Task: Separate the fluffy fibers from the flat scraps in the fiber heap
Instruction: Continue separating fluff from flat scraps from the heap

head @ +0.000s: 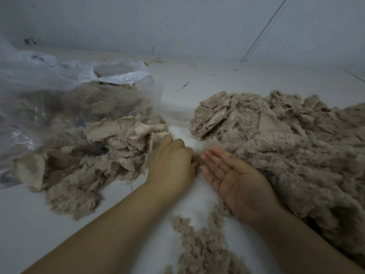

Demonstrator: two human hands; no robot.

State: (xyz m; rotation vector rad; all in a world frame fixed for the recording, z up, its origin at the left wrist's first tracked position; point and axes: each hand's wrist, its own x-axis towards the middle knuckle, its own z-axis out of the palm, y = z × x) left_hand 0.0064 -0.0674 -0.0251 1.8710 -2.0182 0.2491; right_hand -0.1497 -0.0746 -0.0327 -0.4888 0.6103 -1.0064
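Observation:
A big beige heap of fluffy fibers (292, 151) mixed with flat scraps fills the right side. A smaller pile of flat scraps and fluff (102, 153) lies at the left. My left hand (170, 163) sits between the two, fingers curled, pinching a small tuft of fluff at its fingertips. My right hand (235, 180) lies palm up with straight fingers against the near edge of the big heap, its fingertips close to the left hand. A strip of loose fluff (199, 246) trails on the floor between my forearms.
A clear plastic bag (65, 91) partly filled with beige material stands at the left rear, touching the smaller pile. The white floor (177, 95) runs back to a pale wall (177, 26). Small dark bits lie on the floor near the wall.

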